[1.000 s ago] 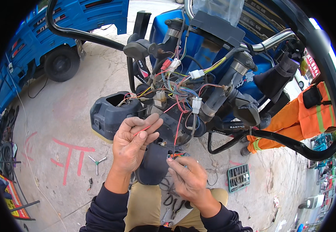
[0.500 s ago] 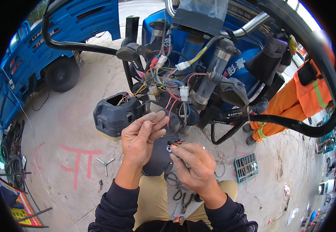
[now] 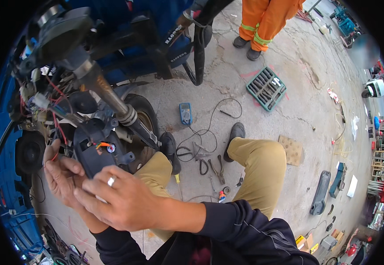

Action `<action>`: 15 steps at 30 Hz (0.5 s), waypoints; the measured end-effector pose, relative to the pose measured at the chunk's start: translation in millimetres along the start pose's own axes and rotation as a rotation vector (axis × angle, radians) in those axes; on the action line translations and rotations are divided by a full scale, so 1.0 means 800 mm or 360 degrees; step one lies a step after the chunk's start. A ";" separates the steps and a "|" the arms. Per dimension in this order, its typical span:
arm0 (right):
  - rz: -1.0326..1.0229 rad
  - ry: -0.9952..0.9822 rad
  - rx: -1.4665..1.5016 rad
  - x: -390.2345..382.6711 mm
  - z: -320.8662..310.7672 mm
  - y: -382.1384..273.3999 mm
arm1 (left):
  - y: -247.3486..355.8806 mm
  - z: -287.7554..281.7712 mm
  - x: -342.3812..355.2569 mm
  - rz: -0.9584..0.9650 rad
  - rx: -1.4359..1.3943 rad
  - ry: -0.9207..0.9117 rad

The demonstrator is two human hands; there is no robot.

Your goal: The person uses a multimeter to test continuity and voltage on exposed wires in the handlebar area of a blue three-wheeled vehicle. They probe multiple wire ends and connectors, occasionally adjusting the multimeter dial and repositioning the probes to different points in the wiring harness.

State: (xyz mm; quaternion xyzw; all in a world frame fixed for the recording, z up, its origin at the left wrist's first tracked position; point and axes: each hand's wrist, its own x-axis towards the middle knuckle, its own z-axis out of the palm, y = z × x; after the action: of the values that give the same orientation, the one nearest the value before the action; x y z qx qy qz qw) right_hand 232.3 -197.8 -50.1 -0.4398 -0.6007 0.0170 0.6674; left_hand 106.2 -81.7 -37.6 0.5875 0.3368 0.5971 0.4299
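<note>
My left hand [image 3: 64, 179] is at the left, its fingers closed on a thin red wire [image 3: 54, 157] beside the vehicle's exposed wiring. In front of it, my right hand [image 3: 119, 198], with a ring on one finger, is curled close to the left palm. What its fingertips hold, if anything, is hidden. A dark plastic cover [image 3: 96, 161] stands just beyond both hands. On it show short orange and red wires [image 3: 101, 145] and a small round white-faced part [image 3: 111, 149]. Above is the tangle of wires with a white connector [image 3: 40, 100].
A fork tube [image 3: 106, 95] slants down to the front wheel [image 3: 145, 115]. On the concrete are a blue multimeter [image 3: 185, 113] with leads, pliers [image 3: 218, 170] and a green tool case [image 3: 266, 88]. A person in orange trousers [image 3: 269, 22] stands beyond.
The view has swung right, so the vehicle now lies at the left. My right hand has moved across toward my left hand. The coloured wires by its fingertips now show apart from it.
</note>
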 end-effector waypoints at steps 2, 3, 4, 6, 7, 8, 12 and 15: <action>0.0072 -0.0063 0.0090 -0.043 -0.021 0.018 | -0.009 -0.008 0.005 0.0091 0.0062 -0.0004; 0.0149 -0.0044 -0.0036 -0.078 -0.043 0.034 | -0.012 -0.011 0.008 0.0151 0.0069 -0.0042; 0.0280 -0.0254 -0.0188 -0.118 -0.066 0.057 | -0.013 -0.015 0.012 0.0158 0.0153 -0.0006; 0.0830 -0.0349 -0.0277 -0.208 -0.105 0.129 | -0.013 -0.022 0.019 0.0196 0.0313 0.0063; 0.1313 -0.0240 -0.0262 -0.258 -0.125 0.165 | -0.011 -0.025 0.021 0.0191 0.0400 0.0072; 0.1737 -0.0338 -0.0429 -0.308 -0.153 0.205 | -0.010 -0.028 0.022 0.0168 0.0401 0.0055; 0.2885 0.0165 -0.0932 -0.476 -0.240 0.297 | -0.004 -0.036 0.021 0.0109 0.0802 0.0119; 0.3074 0.0555 -0.0631 -0.542 -0.244 0.357 | -0.004 -0.034 0.018 0.0072 0.0794 0.0049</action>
State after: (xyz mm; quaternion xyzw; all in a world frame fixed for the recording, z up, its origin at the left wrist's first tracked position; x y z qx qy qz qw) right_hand 416.1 -372.1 -543.5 -0.8389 0.1284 0.3867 0.3610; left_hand 80.5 -64.3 -36.8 0.6736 0.4671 0.5138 0.2530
